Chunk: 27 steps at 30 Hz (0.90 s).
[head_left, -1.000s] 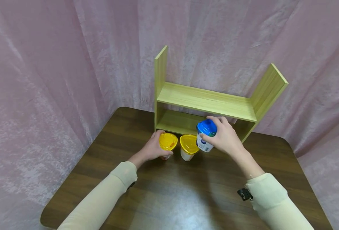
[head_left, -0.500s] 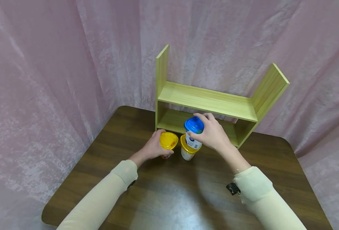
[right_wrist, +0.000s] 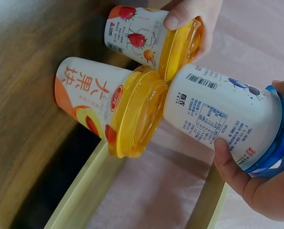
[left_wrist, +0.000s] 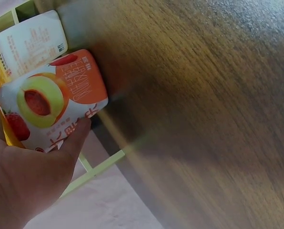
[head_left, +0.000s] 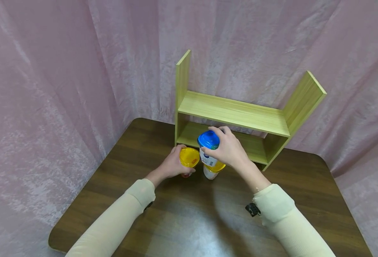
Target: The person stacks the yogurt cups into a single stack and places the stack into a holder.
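Observation:
My left hand grips a yogurt cup with a yellow lid, standing on the table; peach and strawberry pictures show on this left cup in the left wrist view. Just right of it stands a second yellow-lidded yogurt cup, its lid partly hidden. Above, my right hand holds a blue-lidded yogurt cup around its upper part. In the right wrist view the base of the blue-lidded cup is at the lids of both yellow-lidded cups; whether it touches them I cannot tell.
A light wooden shelf with two levels and upright side panels stands directly behind the cups. The brown wooden table reaches toward me and to both sides. Pink curtains hang behind and around.
My right hand has carried the blue-lidded cup leftward, from beside the second yellow-lidded cup to over the two yellow lids. My left hand keeps its grip in the same place.

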### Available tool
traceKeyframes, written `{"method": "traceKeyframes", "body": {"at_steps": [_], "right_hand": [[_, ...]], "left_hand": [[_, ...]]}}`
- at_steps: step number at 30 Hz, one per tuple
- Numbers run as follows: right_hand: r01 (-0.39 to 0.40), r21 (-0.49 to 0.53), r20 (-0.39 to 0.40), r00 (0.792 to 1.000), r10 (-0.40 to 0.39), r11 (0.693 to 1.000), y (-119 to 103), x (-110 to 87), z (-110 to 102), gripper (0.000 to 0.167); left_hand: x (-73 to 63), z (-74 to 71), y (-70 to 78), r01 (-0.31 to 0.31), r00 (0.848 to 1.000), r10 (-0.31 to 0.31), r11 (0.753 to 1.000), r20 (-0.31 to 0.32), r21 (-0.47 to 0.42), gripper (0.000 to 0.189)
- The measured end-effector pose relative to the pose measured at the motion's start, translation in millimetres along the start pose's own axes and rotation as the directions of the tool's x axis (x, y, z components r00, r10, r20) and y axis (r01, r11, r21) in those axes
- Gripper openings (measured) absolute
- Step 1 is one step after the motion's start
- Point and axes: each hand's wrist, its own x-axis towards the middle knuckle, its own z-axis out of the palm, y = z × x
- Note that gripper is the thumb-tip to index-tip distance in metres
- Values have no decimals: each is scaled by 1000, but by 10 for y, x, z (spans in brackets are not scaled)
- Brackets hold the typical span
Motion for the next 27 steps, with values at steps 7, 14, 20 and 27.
{"method": "traceKeyframes", "body": {"at_steps": [7, 14, 20, 27], "right_hand": [[12, 36, -9, 1000, -12, 999, -69, 37, 46, 80], [24, 46, -26, 999, -23, 999, -146, 97, 106, 79], [13, 51, -36, 999, -11, 999, -211, 134, 154, 78], [13, 10, -48, 999, -12, 1000, -267, 177, 221, 79]], "left_hand": [[-11, -8, 4, 16, 1000, -16, 1000, 4, -17, 103], [-30, -5, -3, 33, 999, -33, 999, 7, -39, 104], [-28, -5, -15, 29, 1000, -29, 999, 12, -40, 103], [-40, -28, 4, 16, 1000, -16, 1000, 17, -27, 104]]}}
